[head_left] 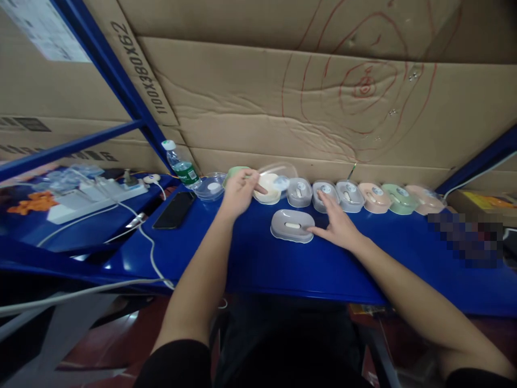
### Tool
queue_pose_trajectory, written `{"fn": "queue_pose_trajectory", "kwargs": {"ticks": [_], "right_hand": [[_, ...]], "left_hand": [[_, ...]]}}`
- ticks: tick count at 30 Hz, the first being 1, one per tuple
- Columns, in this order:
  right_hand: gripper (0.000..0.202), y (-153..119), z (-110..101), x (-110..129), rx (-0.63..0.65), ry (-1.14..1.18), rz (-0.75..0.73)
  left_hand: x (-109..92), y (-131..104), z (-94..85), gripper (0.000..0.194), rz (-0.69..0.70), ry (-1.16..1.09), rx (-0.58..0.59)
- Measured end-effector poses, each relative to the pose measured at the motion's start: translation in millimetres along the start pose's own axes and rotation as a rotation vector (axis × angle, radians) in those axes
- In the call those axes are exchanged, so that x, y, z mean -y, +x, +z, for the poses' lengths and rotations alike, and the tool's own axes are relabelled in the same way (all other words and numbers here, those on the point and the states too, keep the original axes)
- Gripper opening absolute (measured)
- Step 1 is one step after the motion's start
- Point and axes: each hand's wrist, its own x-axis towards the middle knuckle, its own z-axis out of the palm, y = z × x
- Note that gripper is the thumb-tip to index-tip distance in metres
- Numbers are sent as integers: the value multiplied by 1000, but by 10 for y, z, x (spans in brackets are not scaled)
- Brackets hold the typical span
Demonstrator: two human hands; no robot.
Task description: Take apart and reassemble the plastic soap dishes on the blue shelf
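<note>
My left hand point(241, 191) is pinched on the edge of a clear lid point(278, 173), blurred by motion, over a cream box point(267, 194). My right hand point(338, 225) has its fingers spread, holding nothing, with the thumb at the right edge of an open grey box point(293, 226) that has a small white piece inside. Its fingertips reach up to a lidded grey box point(324, 189) in the row behind. A green box point(236, 175) is partly hidden behind my left hand.
More lidded boxes, grey point(349, 196), peach point(375, 198) and green point(399, 199), continue rightward. To the left are clear lids point(210, 186), a water bottle point(181, 166), a phone point(174, 210) and white cables point(151, 253). Cardboard point(242, 97) stands behind the blue table point(262, 272).
</note>
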Motion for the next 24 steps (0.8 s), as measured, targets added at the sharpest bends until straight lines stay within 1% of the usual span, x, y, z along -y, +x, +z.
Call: {"fn": "queue_pose_trajectory", "kwargs": {"ticks": [2, 3, 4, 5, 7, 8, 10, 12, 13, 15, 17, 20, 24], "right_hand": [[119, 6, -20, -4, -86, -41, -38], [118, 6, -27, -5, -99, -50, -69], [114, 3, -30, -3, -91, -51, -102], [109, -1, -28, 1, -72, -44, -128], [99, -13, -7, 16, -26, -17, -128], [96, -20, 13, 25, -4, 1, -102], [94, -30, 61, 40, 29, 32, -32], [92, -34, 109, 41, 77, 51, 13], [90, -33, 126, 34, 101, 59, 25], [85, -27, 140, 8, 144, 77, 46], [83, -17, 128, -22, 173, 99, 59], [84, -7, 80, -46, 194, 122, 71], [86, -12, 36, -37, 204, 118, 78]], "left_hand": [[-16, -100, 195, 40, -75, -11, 254], [-14, -140, 279, 41, -108, -10, 343], [-7, -171, 350, 41, -139, -4, 406], [2, -192, 404, 41, -164, 11, 442], [16, -207, 458, 41, -183, 98, 452], [17, -207, 461, 42, -171, 186, 433], [5, -207, 434, 42, -121, 442, 380], [-14, -213, 398, 44, -86, 697, 354], [-21, -220, 387, 46, -91, 796, 365], [-22, -234, 386, 52, -132, 926, 436], [-11, -244, 409, 57, -171, 989, 521], [-2, -247, 449, 62, -175, 992, 612], [-40, -250, 449, 62, -153, 1007, 624]]}}
